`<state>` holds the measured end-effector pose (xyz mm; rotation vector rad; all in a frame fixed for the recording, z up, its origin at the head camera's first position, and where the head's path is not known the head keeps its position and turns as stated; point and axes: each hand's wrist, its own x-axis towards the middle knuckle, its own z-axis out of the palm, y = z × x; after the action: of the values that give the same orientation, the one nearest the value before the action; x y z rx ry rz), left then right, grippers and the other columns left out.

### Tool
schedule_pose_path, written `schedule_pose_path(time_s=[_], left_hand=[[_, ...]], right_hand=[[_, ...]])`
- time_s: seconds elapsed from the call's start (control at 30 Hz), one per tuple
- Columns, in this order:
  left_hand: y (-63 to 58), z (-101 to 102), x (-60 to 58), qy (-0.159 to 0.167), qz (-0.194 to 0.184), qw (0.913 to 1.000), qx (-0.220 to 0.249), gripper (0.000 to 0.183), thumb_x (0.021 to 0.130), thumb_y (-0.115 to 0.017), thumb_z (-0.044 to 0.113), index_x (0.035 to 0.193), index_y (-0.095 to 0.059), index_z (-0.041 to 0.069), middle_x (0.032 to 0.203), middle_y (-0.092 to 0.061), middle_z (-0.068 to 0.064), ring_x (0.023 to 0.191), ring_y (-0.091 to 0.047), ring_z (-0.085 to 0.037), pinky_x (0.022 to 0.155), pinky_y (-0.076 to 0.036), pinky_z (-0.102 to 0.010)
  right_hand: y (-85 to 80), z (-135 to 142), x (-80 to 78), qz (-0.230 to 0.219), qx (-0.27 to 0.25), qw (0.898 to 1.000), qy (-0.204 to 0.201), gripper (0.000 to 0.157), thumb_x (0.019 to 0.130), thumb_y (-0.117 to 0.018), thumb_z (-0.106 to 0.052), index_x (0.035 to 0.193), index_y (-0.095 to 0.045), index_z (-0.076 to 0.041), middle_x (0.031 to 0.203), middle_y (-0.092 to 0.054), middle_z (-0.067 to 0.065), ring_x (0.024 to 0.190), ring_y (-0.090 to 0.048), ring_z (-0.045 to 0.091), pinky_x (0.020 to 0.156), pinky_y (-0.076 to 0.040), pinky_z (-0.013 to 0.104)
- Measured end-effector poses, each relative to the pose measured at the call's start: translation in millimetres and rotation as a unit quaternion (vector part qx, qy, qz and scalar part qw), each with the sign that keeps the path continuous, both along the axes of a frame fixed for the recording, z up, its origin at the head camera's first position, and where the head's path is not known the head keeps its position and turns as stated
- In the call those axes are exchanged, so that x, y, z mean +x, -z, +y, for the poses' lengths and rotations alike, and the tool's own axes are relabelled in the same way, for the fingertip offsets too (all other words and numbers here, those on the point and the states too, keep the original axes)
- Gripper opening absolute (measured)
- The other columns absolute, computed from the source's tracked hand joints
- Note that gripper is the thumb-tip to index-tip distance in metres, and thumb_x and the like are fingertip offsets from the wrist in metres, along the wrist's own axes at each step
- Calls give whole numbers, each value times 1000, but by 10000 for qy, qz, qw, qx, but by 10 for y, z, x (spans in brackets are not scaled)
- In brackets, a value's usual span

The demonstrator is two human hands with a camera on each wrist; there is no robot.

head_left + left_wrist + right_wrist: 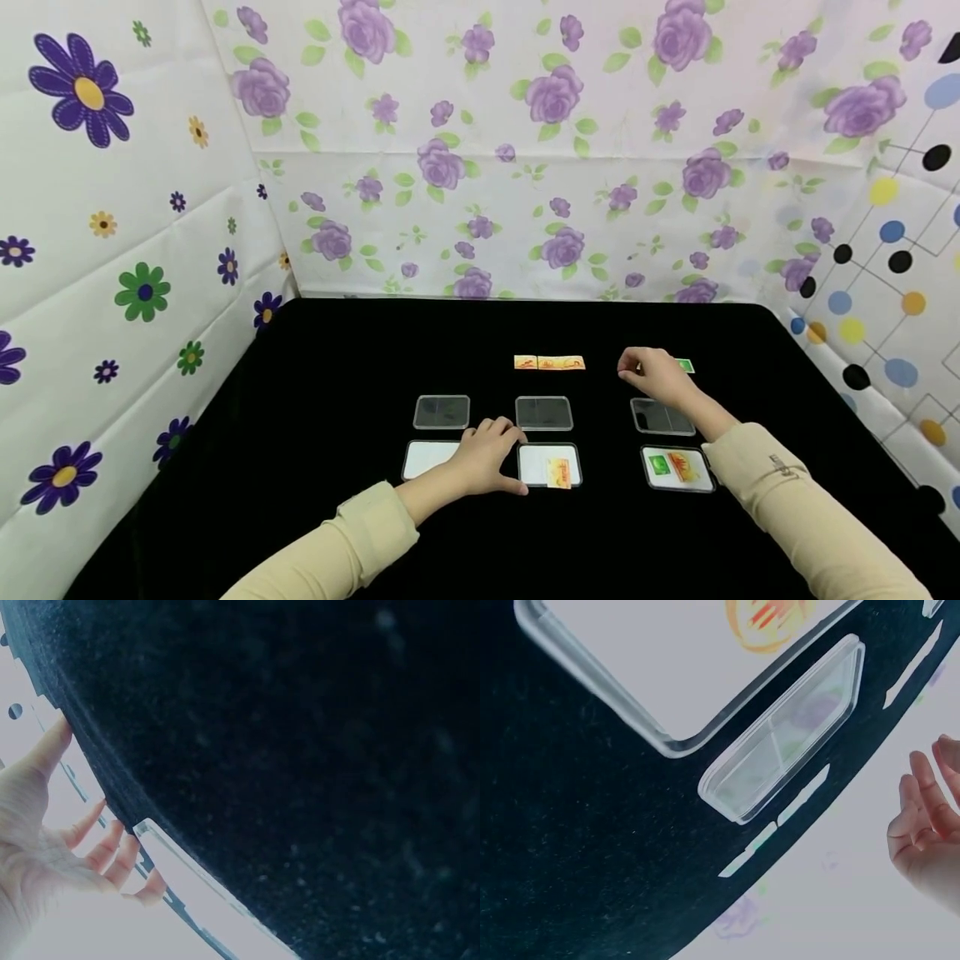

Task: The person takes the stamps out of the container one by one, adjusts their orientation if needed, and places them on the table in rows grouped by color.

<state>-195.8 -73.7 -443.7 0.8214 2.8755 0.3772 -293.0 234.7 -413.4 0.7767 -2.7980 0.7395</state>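
Observation:
My left hand (486, 458) is spread between the left white-lined case (431, 454) and the middle case (531, 467), covering part of the left one. Its fingertips are near the middle case's edge; contact is unclear. A yellow-orange printed paper piece (558, 472) lies on that case, overhanging its front edge. Over the back right of the black cloth, my right hand (658, 379) has loosely bent fingers, with nothing visible between them. Behind it, a green paper piece (686, 365) shows partly. The right case (701, 479) holds a green piece (659, 465) and an orange piece (683, 467).
Three clear plastic trays, left (442, 412), middle (543, 413) and right (651, 415), stand behind the white-lined cases. Farther back lie yellow-orange paper pieces (561, 363) in a row. Flowered cloth walls (480, 192) border the black table (360, 350).

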Motion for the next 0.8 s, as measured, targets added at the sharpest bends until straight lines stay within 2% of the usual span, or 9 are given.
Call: schedule_pose_path(time_s=[0.27, 0.53, 0.8], left_hand=[[-15, 0, 2, 23, 41, 10000, 10, 68, 71, -77, 50, 125, -54, 16, 128, -50, -4, 116, -47, -24, 92, -43, -50], [-27, 2, -1, 52, 42, 10000, 9, 68, 71, -77, 50, 125, -54, 16, 128, -50, -4, 116, -47, -24, 92, -43, -50], [-24, 5, -2, 23, 6, 10000, -6, 68, 71, -77, 50, 125, -54, 16, 128, -50, -4, 117, -47, -24, 92, -42, -50]], right_hand=[[-25, -126, 69, -193, 115, 9997, -123, 6, 86, -65, -3, 83, -62, -7, 73, -58, 1, 61, -47, 8, 56, -40, 25], [-62, -229, 139, -396, 229, 9983, -364, 3, 86, -65, -6, 84, -63, -6, 72, -58, 0, 61, -47, 6, 56, -41, 24], [-49, -376, 260, -226, 377, 9968, -669, 7, 85, -67, -7, 82, -62, -12, 72, -57, -4, 60, -45, 3, 56, -40, 23]])
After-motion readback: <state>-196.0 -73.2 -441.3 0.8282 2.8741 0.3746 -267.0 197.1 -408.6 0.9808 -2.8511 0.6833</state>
